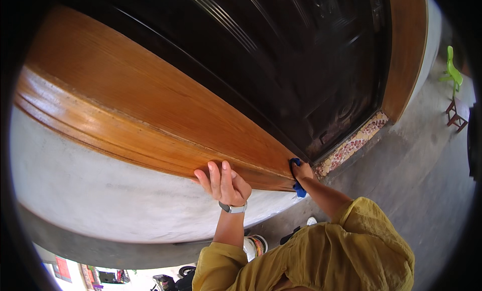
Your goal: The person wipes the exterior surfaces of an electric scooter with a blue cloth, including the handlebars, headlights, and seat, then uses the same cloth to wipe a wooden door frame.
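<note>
Low on the wooden door frame [180, 129], near its foot, my right hand [303, 172] presses a blue cloth [299, 189] against the wood. Part of the cloth wraps around the frame's edge, and my fingers partly hide it. Farther up the same frame, my left hand [226, 183] rests at the outer moulding with its fingers apart and nothing held. A watch with a pale strap [233, 208] is on that wrist. Beside the frame stands a dark, glossy panelled door [263, 72].
A pebble-patterned threshold [352, 146] runs along the door's foot. On the concrete floor [410, 189] stand a green chair [453, 70] and a small wooden stool [457, 114]. A white bucket [253, 247] is near my left arm, by the pale wall [113, 193]. A motorcycle [175, 279] stands outside.
</note>
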Demonstrator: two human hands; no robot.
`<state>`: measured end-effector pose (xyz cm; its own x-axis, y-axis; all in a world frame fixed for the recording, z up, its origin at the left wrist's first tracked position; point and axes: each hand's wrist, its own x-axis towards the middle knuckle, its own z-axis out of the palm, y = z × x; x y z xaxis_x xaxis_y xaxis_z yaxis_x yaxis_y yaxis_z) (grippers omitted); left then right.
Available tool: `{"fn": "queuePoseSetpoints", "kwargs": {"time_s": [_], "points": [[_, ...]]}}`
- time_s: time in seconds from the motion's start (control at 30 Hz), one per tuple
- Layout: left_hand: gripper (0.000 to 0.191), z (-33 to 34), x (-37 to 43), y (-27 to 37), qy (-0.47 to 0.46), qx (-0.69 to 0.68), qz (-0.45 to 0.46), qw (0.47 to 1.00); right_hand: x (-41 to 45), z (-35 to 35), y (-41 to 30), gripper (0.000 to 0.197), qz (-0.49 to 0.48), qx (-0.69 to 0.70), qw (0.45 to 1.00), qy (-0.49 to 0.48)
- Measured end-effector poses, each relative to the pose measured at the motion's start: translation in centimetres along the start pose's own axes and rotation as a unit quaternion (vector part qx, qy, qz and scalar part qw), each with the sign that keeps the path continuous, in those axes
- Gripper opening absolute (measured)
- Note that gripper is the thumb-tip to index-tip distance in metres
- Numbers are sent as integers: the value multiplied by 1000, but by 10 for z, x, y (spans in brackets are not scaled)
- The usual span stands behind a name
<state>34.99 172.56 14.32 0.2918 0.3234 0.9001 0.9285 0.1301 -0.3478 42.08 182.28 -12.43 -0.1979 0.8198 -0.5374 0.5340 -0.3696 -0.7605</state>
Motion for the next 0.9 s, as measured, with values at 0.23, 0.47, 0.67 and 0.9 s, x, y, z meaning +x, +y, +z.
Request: {"fn": "queuePoseSetpoints", "kwargs": {"time_s": [0.23,0.47,0.67,0.9], "points": [[29,1,-3,-2,5,-23,-15,1000,-28,-45,-96,55,-82,113,989,-39],[34,9,-19,6,-20,-44,-12,999,-148,-166,-287,28,-417,413,786,-194],[34,6,-24,3,-24,-47,-3,999,-209,-184,-361,67,-665,231,679,-207],[33,12,-23,7,-17,-53,9,998,-76,-90,-301,66,-553,319,730,-244]]}}
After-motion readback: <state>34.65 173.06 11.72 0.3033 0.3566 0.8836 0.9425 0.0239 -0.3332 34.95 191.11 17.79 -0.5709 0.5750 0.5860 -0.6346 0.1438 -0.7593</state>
